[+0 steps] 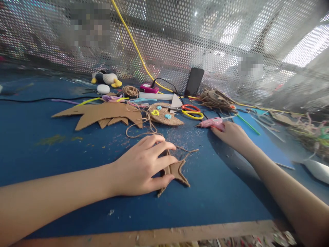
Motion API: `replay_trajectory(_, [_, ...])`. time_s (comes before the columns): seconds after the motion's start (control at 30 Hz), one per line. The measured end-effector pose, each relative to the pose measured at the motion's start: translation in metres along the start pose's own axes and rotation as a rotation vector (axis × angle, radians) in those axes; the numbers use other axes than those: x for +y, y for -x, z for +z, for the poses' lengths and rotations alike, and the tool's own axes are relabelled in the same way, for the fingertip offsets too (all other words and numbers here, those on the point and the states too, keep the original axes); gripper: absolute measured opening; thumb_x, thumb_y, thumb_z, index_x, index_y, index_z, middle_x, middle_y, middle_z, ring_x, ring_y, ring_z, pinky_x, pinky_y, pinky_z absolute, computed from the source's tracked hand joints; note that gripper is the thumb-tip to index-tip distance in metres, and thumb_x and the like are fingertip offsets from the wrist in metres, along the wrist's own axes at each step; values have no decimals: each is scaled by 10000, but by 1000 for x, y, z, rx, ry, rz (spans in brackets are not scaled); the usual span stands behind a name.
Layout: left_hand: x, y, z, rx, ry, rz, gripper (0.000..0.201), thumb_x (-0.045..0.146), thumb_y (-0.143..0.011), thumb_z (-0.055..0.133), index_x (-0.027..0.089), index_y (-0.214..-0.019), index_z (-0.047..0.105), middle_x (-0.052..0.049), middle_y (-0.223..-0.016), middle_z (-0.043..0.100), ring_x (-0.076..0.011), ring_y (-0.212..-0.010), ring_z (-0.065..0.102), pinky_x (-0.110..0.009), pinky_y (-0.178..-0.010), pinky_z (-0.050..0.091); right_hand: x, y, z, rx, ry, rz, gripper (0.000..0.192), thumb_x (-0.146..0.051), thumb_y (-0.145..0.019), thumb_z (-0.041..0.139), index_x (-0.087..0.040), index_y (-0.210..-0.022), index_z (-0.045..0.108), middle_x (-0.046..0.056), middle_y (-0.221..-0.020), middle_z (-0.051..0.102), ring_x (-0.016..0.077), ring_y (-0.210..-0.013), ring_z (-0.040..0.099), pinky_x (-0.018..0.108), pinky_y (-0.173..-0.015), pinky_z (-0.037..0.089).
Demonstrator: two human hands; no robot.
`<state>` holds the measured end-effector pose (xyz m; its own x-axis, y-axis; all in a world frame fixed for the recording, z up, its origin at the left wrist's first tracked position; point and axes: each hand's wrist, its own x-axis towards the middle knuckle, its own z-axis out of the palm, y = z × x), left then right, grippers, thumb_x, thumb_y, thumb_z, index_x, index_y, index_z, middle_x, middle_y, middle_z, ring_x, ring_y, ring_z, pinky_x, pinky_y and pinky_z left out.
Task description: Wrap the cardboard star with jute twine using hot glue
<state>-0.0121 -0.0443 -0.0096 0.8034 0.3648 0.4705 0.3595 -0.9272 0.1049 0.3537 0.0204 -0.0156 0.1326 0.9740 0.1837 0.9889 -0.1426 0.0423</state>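
Note:
My left hand rests over a small cardboard star, its fingers bent and apart on the star's left side. Twine runs along the star's edge, and a loose strand of it sticks out at the upper right. Over on the right, my right hand is closed around a pink glue gun whose nozzle points left. A clear glue stick juts from its back. The right fingertips are partly hidden. Scissors with red and yellow handles lie just left of the glue gun, by a twine-covered piece with blue and yellow bits.
A larger cardboard cutout lies at the back left, near a twine coil and a stuffed toy. A phone leans on the perforated metal screen. Blue sheets lie to the right.

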Motion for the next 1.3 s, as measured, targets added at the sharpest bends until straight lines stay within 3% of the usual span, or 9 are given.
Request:
replay_trajectory(0.13, [0,0,0,-3,-2,-2,268,349,-949,627,212,-1162,712,-120,-1264,646,-312,-1173,516,-485,-1013,471,-1,3,-1,55,8,28,397,-531,-913,484,-160,-924,625,166,-916,715,293,-805,652,361,-652,392])
replay_trajectory(0.23, [0,0,0,12,-5,1,262,353,-949,627,209,-1153,709,-118,-1261,652,-309,-1172,515,-476,-1013,471,-4,7,-5,183,-21,18,378,-488,-913,509,-153,-1050,615,174,-990,705,314,-862,647,382,-700,421])
replay_trajectory(0.4, [1,0,1,17,-2,-12,264,362,-952,622,185,-1129,704,-122,-1249,663,-310,-1174,519,-475,-1026,465,-10,17,-19,495,7,-134,342,-371,-933,517,-160,-1198,565,209,-1119,651,375,-1052,582,501,-872,419])
replay_trajectory(0.53, [1,0,0,-3,-2,-28,275,384,-954,612,182,-1111,712,-129,-1262,655,-323,-1183,512,-490,-1020,466,-15,25,-29,583,54,-229,283,-339,-966,480,-187,-1182,581,222,-1116,634,395,-1077,542,549,-916,376])
replay_trajectory(0.67, [1,-1,0,-11,-4,-41,291,393,-959,602,170,-1104,720,-137,-1273,649,-332,-1188,502,-501,-1022,462,-21,30,-32,605,22,-203,264,-335,-957,474,-178,-1156,548,216,-1072,622,401,-1021,548,562,-868,401])
replay_trajectory(0.8, [1,-1,0,-8,-8,-38,297,397,-959,605,165,-1101,725,-138,-1269,651,-333,-1184,503,-502,-1016,465,-32,37,-29,527,-207,-234,196,-357,-896,548,-212,-1006,474,108,-853,578,279,-771,558,426,-676,450])
replay_trajectory(0.9, [1,0,0,4,-15,-38,308,409,-955,616,162,-1106,722,-134,-1247,657,-328,-1174,509,-493,-1010,468,-44,47,-25,507,-340,-361,228,-336,-859,612,-244,-948,423,40,-771,523,210,-652,509,364,-579,429])
replay_trajectory(1.07, [1,2,1,28,-27,-36,317,432,-946,628,151,-1057,722,-129,-1206,664,-327,-1159,519,-486,-1011,468,-56,60,-25,576,-358,-685,233,-230,-835,643,-251,-933,433,39,-796,514,225,-698,526,378,-605,465])
replay_trajectory(1.3, [1,1,1,32,-25,-51,349,465,-938,636,141,-1039,715,-131,-1203,661,-328,-1154,523,-497,-1026,461,-62,65,-27,528,-303,-813,212,-184,-878,599,-240,-949,406,58,-865,523,228,-757,509,361,-637,452])
